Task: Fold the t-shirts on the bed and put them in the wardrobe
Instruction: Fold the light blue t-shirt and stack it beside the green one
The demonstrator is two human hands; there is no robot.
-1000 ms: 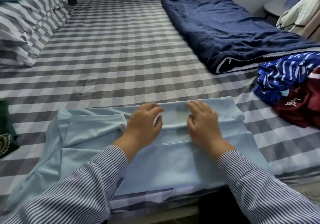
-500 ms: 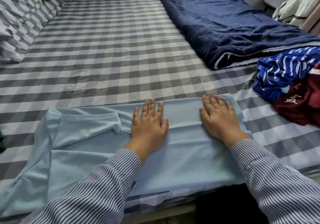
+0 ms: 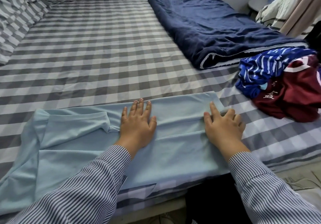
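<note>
We look down at a bed point(image 3: 97, 38) covered in a grey and white checked sheet. A light blue t-shirt point(image 3: 83, 147) lies spread along the near edge, partly folded, with one long side turned over on itself. Our left hand point(image 3: 137, 124) rests flat on the middle of the shirt, fingers point(image 3: 139, 106) straight and holding nothing. Our right hand point(image 3: 224, 126) presses on the shirt's right end; its first fingers lie straight on the cloth, while the outer ones bend at the fabric's edge, and we cannot tell whether they pinch it. Striped sleeves point(image 3: 97, 180) cover both arms.

To the right, near the bed's edge, waits a loose pile: a blue striped shirt point(image 3: 265, 67) and a maroon shirt point(image 3: 295, 95) touching it. Beyond them lies a folded navy blanket point(image 3: 217, 26). Striped pillows point(image 3: 15, 10) sit far left. No wardrobe is in view.

The step in hand seems to be smoothing the fold. To do it well, we should sweep both palms outward from the centre, flatten the bunched sleeve at the left, and keep the edges lined up before folding across.
</note>
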